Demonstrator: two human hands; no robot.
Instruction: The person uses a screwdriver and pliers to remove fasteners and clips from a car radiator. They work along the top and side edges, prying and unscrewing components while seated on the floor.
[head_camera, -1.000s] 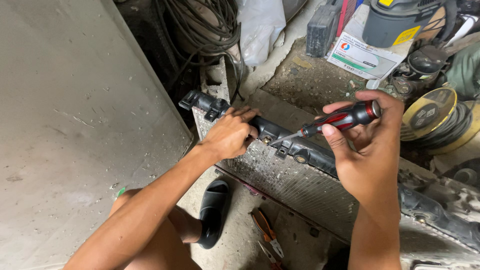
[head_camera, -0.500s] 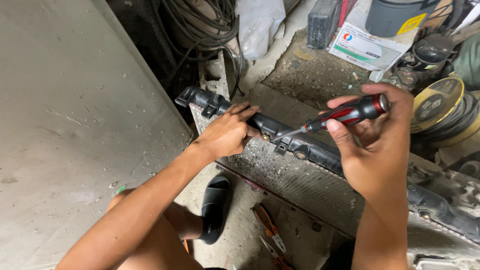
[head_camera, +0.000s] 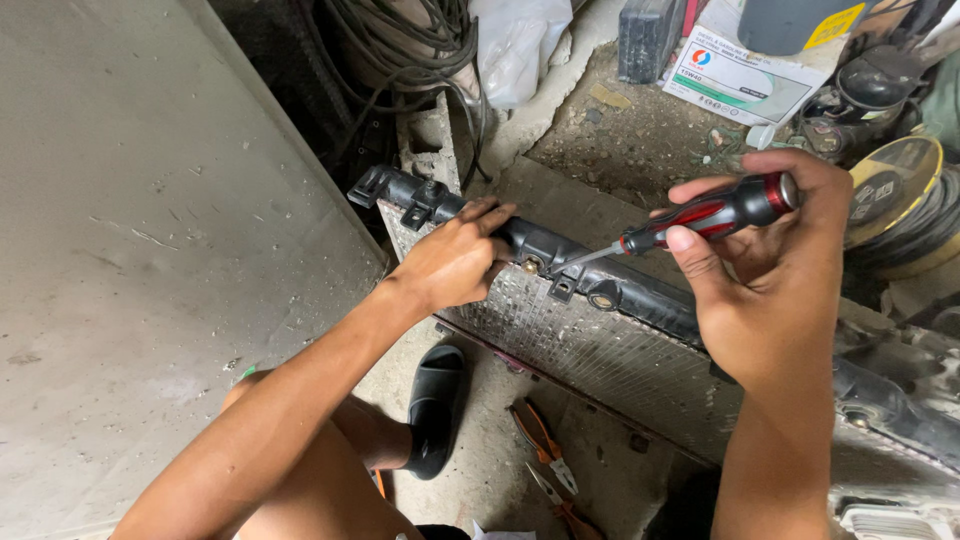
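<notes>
Head view: radiator (head_camera: 600, 350) worked on with a screwdriver (head_camera: 700, 218).
Radiator lay tilted over the concrete floor; left hand (head_camera: 455, 262) pressed on its black top tank; right hand (head_camera: 770, 275) grip wrapped the red-black screwdriver, tip at a fitting.

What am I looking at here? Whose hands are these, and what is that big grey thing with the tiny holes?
The camera sits on a person's head and looks down, so these are that person's own arms. The left hand presses on the black plastic top bar of a flat grey metal radiator with fine mesh. The right hand holds a red and black handled screwdriver, its tip at a small fitting on the bar. On the dirty concrete floor below lie orange-handled pliers and a black rubber sandal.
</notes>
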